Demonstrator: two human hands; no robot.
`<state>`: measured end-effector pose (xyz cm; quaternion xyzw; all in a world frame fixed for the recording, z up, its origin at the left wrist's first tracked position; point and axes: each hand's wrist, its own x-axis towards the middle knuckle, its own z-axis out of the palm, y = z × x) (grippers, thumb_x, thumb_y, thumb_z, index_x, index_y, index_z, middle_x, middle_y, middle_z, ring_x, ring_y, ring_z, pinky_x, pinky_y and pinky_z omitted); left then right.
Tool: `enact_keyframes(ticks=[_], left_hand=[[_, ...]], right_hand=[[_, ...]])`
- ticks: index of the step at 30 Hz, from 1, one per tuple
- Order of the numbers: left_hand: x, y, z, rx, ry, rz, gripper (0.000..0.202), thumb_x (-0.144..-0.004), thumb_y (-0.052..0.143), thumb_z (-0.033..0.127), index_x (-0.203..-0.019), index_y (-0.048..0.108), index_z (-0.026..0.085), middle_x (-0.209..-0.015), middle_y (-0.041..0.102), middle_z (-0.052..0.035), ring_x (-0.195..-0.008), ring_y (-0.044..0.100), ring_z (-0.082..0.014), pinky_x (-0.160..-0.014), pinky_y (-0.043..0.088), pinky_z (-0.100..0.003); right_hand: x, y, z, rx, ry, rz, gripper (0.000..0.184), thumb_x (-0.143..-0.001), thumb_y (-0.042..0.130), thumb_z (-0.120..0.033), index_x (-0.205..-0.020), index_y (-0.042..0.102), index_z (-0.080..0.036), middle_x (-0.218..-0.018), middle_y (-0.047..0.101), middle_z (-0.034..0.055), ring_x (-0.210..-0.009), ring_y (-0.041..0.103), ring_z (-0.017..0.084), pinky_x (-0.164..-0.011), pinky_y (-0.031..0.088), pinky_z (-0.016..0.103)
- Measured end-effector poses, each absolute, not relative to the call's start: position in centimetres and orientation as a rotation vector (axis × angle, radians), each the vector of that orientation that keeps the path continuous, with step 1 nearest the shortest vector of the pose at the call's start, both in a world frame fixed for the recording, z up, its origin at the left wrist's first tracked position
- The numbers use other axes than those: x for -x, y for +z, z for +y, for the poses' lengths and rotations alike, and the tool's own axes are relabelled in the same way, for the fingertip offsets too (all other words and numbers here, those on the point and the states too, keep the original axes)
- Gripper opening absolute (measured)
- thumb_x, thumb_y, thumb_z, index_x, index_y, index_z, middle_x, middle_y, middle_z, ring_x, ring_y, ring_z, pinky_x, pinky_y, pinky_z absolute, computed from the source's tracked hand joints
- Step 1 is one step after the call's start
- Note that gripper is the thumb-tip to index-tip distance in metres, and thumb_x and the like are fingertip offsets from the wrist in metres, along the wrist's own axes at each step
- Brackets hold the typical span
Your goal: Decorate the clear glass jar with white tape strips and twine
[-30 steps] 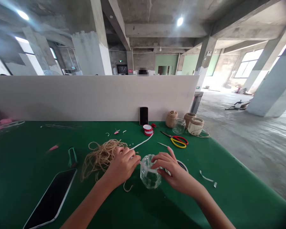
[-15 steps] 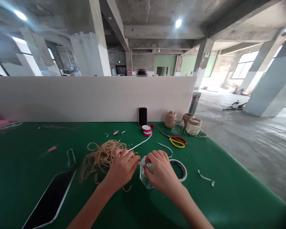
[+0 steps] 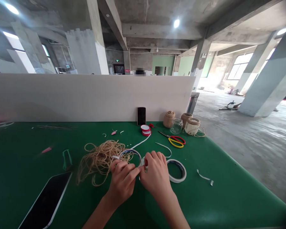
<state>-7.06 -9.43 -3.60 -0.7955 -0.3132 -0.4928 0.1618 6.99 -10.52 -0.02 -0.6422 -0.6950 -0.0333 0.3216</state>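
Observation:
My left hand (image 3: 124,177) is closed, its fingers curled at the lower edge of a roll of tape (image 3: 140,156) that stands tilted above them. My right hand (image 3: 157,173) is closed over a clear glass jar (image 3: 142,161), which it mostly hides. The fingertips of both hands meet in front of the jar, and what lies between them is too small to make out. A second roll of tape (image 3: 184,171) lies flat just right of my right hand. Behind my left hand spreads a heap of jute twine (image 3: 102,156).
Scissors (image 3: 176,140) lie beyond my right hand. Farther back are red ribbon spools (image 3: 146,128), an upright phone (image 3: 141,116), a bare glass jar (image 3: 176,126) and twine-wrapped jars (image 3: 169,119). A large phone or tablet (image 3: 46,200) and green thread snips (image 3: 66,159) lie left.
My left hand has drawn down and back, and a tape roll now shows above its fingers. My right hand has shifted slightly left and covers more of the jar. The view has turned slightly.

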Motion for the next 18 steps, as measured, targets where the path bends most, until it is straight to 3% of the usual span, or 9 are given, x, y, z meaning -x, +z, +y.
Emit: enact_keyframes(ticks=[3, 9, 18], left_hand=[[6.7, -4.7, -10.1, 2.143, -1.444, -0.834, 0.02, -0.079, 0.053, 0.005, -0.089, 0.054, 0.023, -0.081, 0.067, -0.0027, -0.078, 0.052, -0.0174, -0.081, 0.035, -0.043], [6.6, -5.6, -10.8, 2.036, -1.312, -0.794, 0.03, -0.071, 0.066, 0.004, -0.083, 0.05, 0.025, -0.084, 0.067, 0.0008, -0.079, 0.051, -0.0157, -0.078, 0.035, -0.039], [6.1, -4.8, -11.6, 1.981, -1.521, -0.9, 0.031, -0.071, 0.062, -0.002, -0.082, 0.046, 0.022, -0.08, 0.064, -0.0037, -0.073, 0.049, -0.0181, -0.071, 0.035, -0.042]], right_hand=[[-7.0, -0.2, -10.4, 1.669, -0.065, -1.817, 0.01, -0.067, 0.05, -0.013, -0.063, 0.043, -0.02, -0.07, 0.048, 0.0008, -0.074, 0.041, 0.018, -0.078, 0.032, 0.032], [-7.3, -0.3, -10.2, 1.638, -0.04, -1.859, 0.011, -0.07, 0.05, -0.013, -0.063, 0.043, -0.019, -0.07, 0.047, 0.0, -0.073, 0.04, 0.016, -0.075, 0.031, 0.03], [-7.5, -0.4, -10.1, 1.607, -0.044, -1.896, 0.01, -0.073, 0.048, -0.014, -0.066, 0.043, -0.019, -0.072, 0.047, 0.0, -0.073, 0.04, 0.016, -0.072, 0.03, 0.029]])
